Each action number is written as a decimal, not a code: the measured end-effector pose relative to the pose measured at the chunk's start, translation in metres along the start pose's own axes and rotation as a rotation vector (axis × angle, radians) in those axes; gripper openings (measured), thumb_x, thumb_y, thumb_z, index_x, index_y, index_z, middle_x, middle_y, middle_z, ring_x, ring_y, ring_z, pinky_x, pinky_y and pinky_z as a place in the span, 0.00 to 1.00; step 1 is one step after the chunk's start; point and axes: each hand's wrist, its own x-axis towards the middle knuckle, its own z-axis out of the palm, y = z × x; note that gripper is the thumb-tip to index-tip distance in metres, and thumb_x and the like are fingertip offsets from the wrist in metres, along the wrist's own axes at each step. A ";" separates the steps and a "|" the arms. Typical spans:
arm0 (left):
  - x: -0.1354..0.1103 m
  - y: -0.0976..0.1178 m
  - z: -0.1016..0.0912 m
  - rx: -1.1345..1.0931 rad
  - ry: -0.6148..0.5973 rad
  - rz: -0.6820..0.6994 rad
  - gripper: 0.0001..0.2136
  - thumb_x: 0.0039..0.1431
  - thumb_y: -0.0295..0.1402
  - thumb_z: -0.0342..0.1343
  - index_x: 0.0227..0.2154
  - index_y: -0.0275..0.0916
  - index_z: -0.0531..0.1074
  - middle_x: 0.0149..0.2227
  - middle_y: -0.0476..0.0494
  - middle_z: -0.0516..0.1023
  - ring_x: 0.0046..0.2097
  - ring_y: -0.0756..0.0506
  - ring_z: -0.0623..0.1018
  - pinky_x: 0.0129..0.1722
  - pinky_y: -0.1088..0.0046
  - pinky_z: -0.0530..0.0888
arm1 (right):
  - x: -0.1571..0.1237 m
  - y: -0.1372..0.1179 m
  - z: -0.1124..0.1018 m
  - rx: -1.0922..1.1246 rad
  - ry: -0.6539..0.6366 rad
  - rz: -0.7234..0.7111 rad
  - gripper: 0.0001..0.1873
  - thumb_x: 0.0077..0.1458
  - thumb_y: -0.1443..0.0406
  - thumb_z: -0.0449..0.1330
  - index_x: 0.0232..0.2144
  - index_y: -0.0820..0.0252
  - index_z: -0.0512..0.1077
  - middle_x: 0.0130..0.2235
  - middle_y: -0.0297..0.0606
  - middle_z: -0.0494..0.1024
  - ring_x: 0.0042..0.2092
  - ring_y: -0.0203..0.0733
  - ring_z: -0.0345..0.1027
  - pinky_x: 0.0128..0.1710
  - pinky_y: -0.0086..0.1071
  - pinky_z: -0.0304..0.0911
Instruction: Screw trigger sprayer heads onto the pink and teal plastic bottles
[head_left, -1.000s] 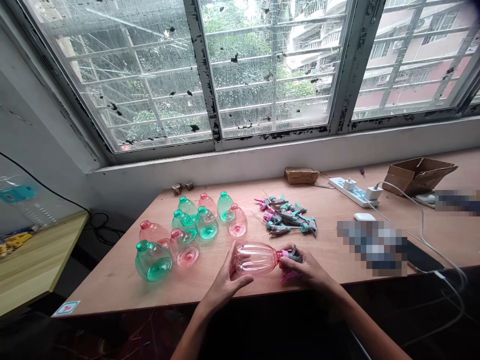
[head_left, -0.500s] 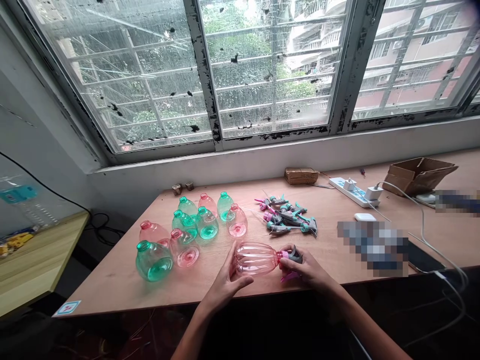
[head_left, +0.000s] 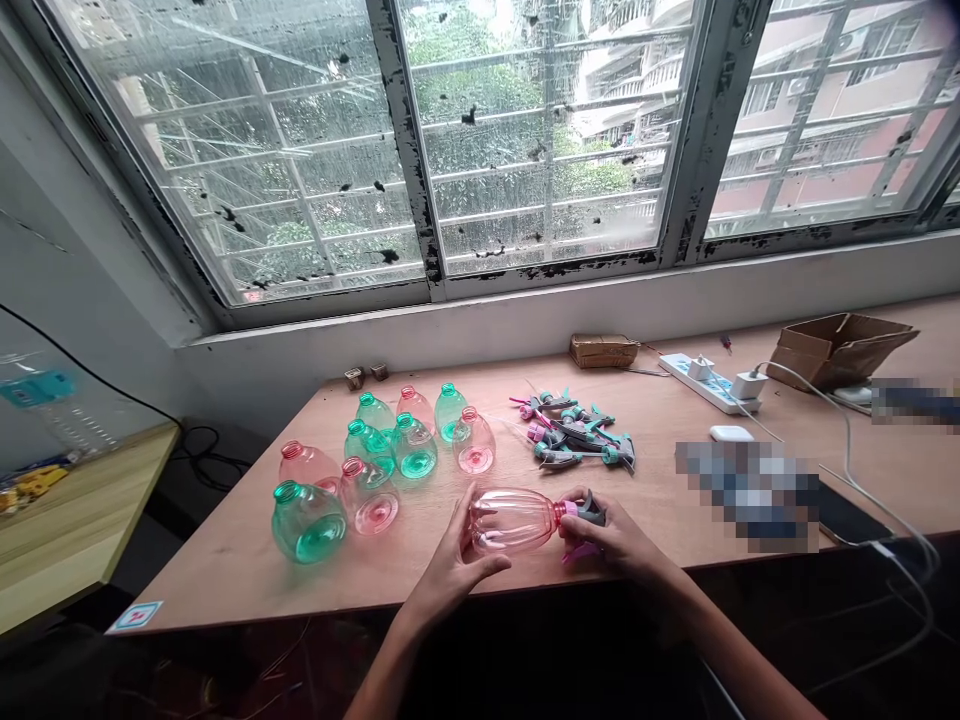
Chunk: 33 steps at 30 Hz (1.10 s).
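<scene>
A clear pink plastic bottle (head_left: 517,520) lies on its side near the front edge of the wooden table (head_left: 240,570). My left hand (head_left: 450,565) is wrapped round the bottle's base end. My right hand (head_left: 611,535) is closed on the grey and pink spray head (head_left: 585,515) sitting at the bottle's neck. A pile of loose spray heads (head_left: 574,435), pink and teal, lies just beyond the bottle.
Several empty pink and green bottles (head_left: 375,455) stand in a group at the left. A power strip (head_left: 709,385), a white earbud case (head_left: 731,433), cables, a phone and a cardboard box (head_left: 836,350) sit to the right. A window runs behind the table.
The bottle and both hands have barely shifted; my left thumb has crept slightly further along the bottle's underside.
</scene>
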 end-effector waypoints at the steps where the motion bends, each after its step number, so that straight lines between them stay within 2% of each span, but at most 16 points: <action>1: 0.000 0.000 0.000 0.001 0.000 0.003 0.50 0.52 0.34 0.69 0.70 0.49 0.41 0.64 0.35 0.64 0.63 0.33 0.67 0.64 0.51 0.62 | 0.000 0.000 0.000 -0.003 0.001 0.001 0.24 0.48 0.49 0.70 0.36 0.59 0.69 0.27 0.33 0.77 0.28 0.41 0.72 0.30 0.35 0.70; 5: 0.002 0.003 0.001 0.010 -0.004 0.028 0.50 0.53 0.33 0.69 0.69 0.54 0.40 0.68 0.39 0.56 0.65 0.35 0.64 0.67 0.52 0.56 | 0.001 0.000 0.000 -0.008 0.009 0.001 0.25 0.48 0.48 0.69 0.36 0.59 0.69 0.28 0.33 0.78 0.29 0.42 0.73 0.31 0.36 0.70; 9: 0.001 0.003 0.001 0.016 -0.016 0.009 0.52 0.53 0.33 0.69 0.69 0.54 0.36 0.65 0.37 0.62 0.62 0.35 0.69 0.65 0.50 0.60 | 0.001 0.000 0.000 -0.019 0.010 -0.003 0.24 0.48 0.48 0.69 0.36 0.60 0.69 0.27 0.33 0.78 0.28 0.41 0.72 0.30 0.34 0.69; 13: 0.000 0.001 0.000 0.017 -0.012 -0.017 0.49 0.55 0.35 0.67 0.70 0.51 0.38 0.64 0.34 0.62 0.62 0.33 0.68 0.61 0.50 0.65 | 0.000 -0.001 0.001 -0.028 0.007 -0.001 0.24 0.48 0.49 0.70 0.36 0.59 0.70 0.26 0.33 0.78 0.28 0.41 0.73 0.31 0.34 0.68; 19: 0.001 0.004 0.001 0.029 -0.015 0.010 0.48 0.54 0.33 0.68 0.69 0.57 0.40 0.68 0.40 0.56 0.64 0.35 0.67 0.66 0.52 0.58 | -0.001 -0.002 0.000 -0.031 0.007 0.004 0.24 0.48 0.48 0.69 0.36 0.59 0.70 0.27 0.32 0.78 0.28 0.41 0.73 0.31 0.34 0.68; 24: 0.000 0.004 0.001 0.008 -0.023 -0.004 0.54 0.51 0.34 0.70 0.70 0.52 0.34 0.68 0.35 0.56 0.62 0.34 0.69 0.65 0.51 0.60 | -0.001 -0.001 0.000 -0.041 -0.011 0.003 0.22 0.50 0.50 0.69 0.36 0.60 0.69 0.26 0.32 0.78 0.28 0.41 0.73 0.31 0.34 0.67; 27: 0.000 0.003 0.001 -0.011 -0.030 -0.013 0.49 0.56 0.37 0.67 0.70 0.48 0.36 0.69 0.33 0.55 0.63 0.33 0.67 0.63 0.51 0.62 | -0.001 0.000 -0.002 -0.045 -0.023 0.003 0.21 0.51 0.52 0.69 0.37 0.60 0.69 0.26 0.33 0.79 0.28 0.40 0.73 0.31 0.33 0.67; 31: 0.000 0.003 0.001 -0.005 -0.027 0.010 0.48 0.54 0.34 0.68 0.69 0.52 0.40 0.70 0.38 0.52 0.67 0.34 0.61 0.67 0.53 0.56 | -0.001 0.002 -0.004 -0.042 -0.028 -0.003 0.20 0.53 0.53 0.68 0.38 0.61 0.70 0.27 0.33 0.79 0.29 0.40 0.73 0.32 0.33 0.67; 33: 0.000 0.004 0.002 -0.001 -0.031 0.016 0.50 0.53 0.33 0.69 0.69 0.53 0.39 0.70 0.38 0.54 0.66 0.35 0.63 0.67 0.53 0.55 | -0.001 0.003 -0.004 -0.040 -0.026 -0.006 0.19 0.54 0.53 0.68 0.38 0.61 0.70 0.28 0.33 0.78 0.29 0.40 0.72 0.32 0.33 0.68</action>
